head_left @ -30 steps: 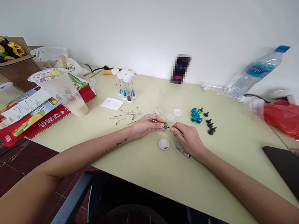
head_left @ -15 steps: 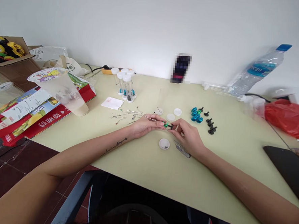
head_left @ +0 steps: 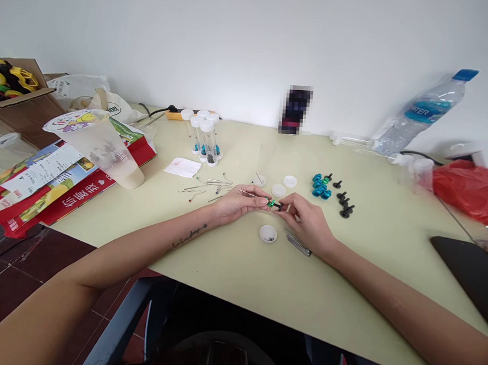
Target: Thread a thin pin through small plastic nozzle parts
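Between thumb and fingers, my left hand [head_left: 243, 202] pinches a small shiny green metal part [head_left: 271, 203]. A thin metal rod [head_left: 245, 192] pokes out over the same hand. My right hand [head_left: 305, 219] grips a black flat-headed piece [head_left: 279, 206] by its end, and its stem meets the green part. Just below the hands sits a small white cap [head_left: 268, 234] with tiny dark bits inside. Beside my right hand lie several thin metal strips [head_left: 298, 245]. Blue metal parts [head_left: 320, 187] and loose black pieces [head_left: 346, 211] lie to the right.
Several thin wire-like rods [head_left: 202, 190] lie left of my hands, near a white paper scrap [head_left: 182, 167]. Capped clear tubes [head_left: 207, 144] stand behind them. A plastic cup [head_left: 113, 155] stands left, a water bottle [head_left: 422, 113] leans right, and a dark tablet-like slab [head_left: 465, 273] lies at the right edge.
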Motion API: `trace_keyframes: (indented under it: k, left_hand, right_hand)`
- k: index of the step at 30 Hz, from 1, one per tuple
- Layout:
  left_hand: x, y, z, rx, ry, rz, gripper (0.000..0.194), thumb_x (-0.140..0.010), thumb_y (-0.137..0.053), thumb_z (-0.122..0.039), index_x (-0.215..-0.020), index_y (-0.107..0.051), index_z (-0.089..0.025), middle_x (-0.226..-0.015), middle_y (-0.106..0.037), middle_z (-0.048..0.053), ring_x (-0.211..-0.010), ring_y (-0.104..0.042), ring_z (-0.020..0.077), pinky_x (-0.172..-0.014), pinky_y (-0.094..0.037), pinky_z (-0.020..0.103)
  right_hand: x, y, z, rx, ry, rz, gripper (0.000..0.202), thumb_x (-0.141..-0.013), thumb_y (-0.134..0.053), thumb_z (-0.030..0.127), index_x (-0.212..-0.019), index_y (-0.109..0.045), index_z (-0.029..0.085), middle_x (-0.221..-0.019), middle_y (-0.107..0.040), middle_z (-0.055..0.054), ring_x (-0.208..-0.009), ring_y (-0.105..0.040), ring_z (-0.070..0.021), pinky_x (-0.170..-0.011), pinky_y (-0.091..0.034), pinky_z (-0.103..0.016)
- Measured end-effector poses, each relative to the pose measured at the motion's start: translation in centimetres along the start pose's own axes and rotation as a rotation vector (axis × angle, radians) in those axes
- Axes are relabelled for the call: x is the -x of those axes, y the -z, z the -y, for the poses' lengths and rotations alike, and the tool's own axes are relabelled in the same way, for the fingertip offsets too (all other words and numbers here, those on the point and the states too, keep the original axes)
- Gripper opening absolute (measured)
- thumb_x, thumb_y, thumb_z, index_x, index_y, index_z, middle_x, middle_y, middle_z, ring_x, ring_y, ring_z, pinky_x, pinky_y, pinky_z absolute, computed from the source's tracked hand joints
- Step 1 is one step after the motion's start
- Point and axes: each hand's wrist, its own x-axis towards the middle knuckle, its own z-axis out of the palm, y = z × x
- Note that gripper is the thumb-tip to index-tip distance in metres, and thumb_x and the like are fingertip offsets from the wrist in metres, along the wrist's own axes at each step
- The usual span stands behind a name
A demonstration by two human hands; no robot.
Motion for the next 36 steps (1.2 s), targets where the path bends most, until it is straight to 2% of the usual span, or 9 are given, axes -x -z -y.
trace_keyframes:
  k: [6, 11, 13, 20, 25, 27, 31, 36]
  left_hand:
    - [0.04, -0.03, -0.03, -0.009, 0.009, 0.021, 0.032, -0.063, -0.075, -0.022, -0.090, -0.064, -0.008, -0.091, -0.065, 0.007, -0.083, -0.063, 0.0141, -0.092, -0.044, 0.033]
    - [-0.14, 0.14, 0.12, 0.014, -0.008, 0.002, 0.031, -0.064, -0.075, -0.021, -0.090, -0.064, -0.009, -0.089, -0.065, 0.006, -0.082, -0.064, 0.0136, -0.093, -0.044, 0.033]
    - [-0.17, 0.15, 0.12, 0.015, -0.007, 0.005, 0.030, -0.064, -0.074, -0.021, -0.089, -0.064, -0.009, -0.089, -0.065, 0.006, -0.082, -0.064, 0.0137, -0.093, -0.043, 0.034]
    - [-0.08, 0.11, 0.08, 0.010, 0.004, 0.002, 0.030, -0.064, -0.075, -0.021, -0.089, -0.064, -0.009, -0.087, -0.065, 0.006, -0.080, -0.064, 0.0125, -0.093, -0.043, 0.033]
    - [-0.06, 0.15, 0.15, 0.001, 0.004, 0.019, 0.030, -0.063, -0.075, -0.021, -0.089, -0.064, -0.009, -0.090, -0.065, 0.006, -0.081, -0.064, 0.0136, -0.092, -0.044, 0.034]
    - [-0.06, 0.12, 0.11, 0.000, 0.001, 0.011, 0.030, -0.063, -0.075, -0.021, -0.089, -0.064, -0.009, -0.090, -0.065, 0.006, -0.082, -0.064, 0.0136, -0.093, -0.044, 0.034]
    - [-0.07, 0.02, -0.04, -0.001, -0.007, -0.007, 0.030, -0.064, -0.074, -0.021, -0.090, -0.064, -0.009, -0.089, -0.065, 0.006, -0.082, -0.064, 0.0134, -0.093, -0.044, 0.033]
    - [-0.07, 0.04, -0.03, -0.001, 0.001, 0.017, 0.030, -0.064, -0.074, -0.022, -0.089, -0.065, -0.010, -0.088, -0.065, 0.006, -0.080, -0.063, 0.0125, -0.092, -0.044, 0.033]
  right_hand:
    - [-0.31, 0.38, 0.39, 0.019, 0.010, 0.051, 0.048, -0.093, -0.031, 0.048, -0.072, -0.050, 0.010, -0.063, -0.050, -0.002, -0.052, -0.034, -0.0010, -0.052, -0.024, -0.013]
    - [-0.07, 0.11, 0.18, 0.029, 0.032, -0.008, 0.031, -0.091, -0.039, 0.041, -0.096, -0.052, 0.014, -0.078, -0.055, -0.002, -0.059, -0.042, -0.0010, -0.056, -0.031, -0.012]
    - [0.05, -0.02, 0.05, 0.042, 0.041, -0.018, 0.027, -0.090, -0.040, 0.037, -0.101, -0.051, 0.015, -0.080, -0.055, -0.002, -0.060, -0.043, -0.0012, -0.056, -0.032, -0.012]
    - [-0.07, 0.21, 0.24, 0.008, 0.034, 0.005, 0.035, -0.091, -0.039, 0.046, -0.097, -0.052, 0.013, -0.076, -0.053, -0.002, -0.058, -0.043, -0.0011, -0.056, -0.032, -0.013]
    - [-0.28, 0.39, 0.39, 0.032, 0.004, 0.089, 0.049, -0.094, -0.027, 0.048, -0.074, -0.052, 0.011, -0.065, -0.051, -0.002, -0.056, -0.040, -0.0019, -0.054, -0.026, -0.014]
    - [-0.25, 0.29, 0.31, 0.038, 0.010, 0.073, 0.046, -0.094, -0.028, 0.047, -0.080, -0.053, 0.011, -0.070, -0.053, -0.002, -0.058, -0.041, -0.0019, -0.055, -0.027, -0.014]
    - [-0.07, 0.04, 0.13, 0.029, 0.031, 0.017, 0.034, -0.092, -0.036, 0.044, -0.103, -0.050, 0.015, -0.085, -0.056, -0.003, -0.059, -0.043, -0.0011, -0.056, -0.031, -0.013]
    - [-0.11, 0.25, 0.24, 0.008, 0.017, 0.046, 0.040, -0.092, -0.034, 0.048, -0.093, -0.054, 0.014, -0.076, -0.054, -0.002, -0.058, -0.042, -0.0015, -0.056, -0.030, -0.014]
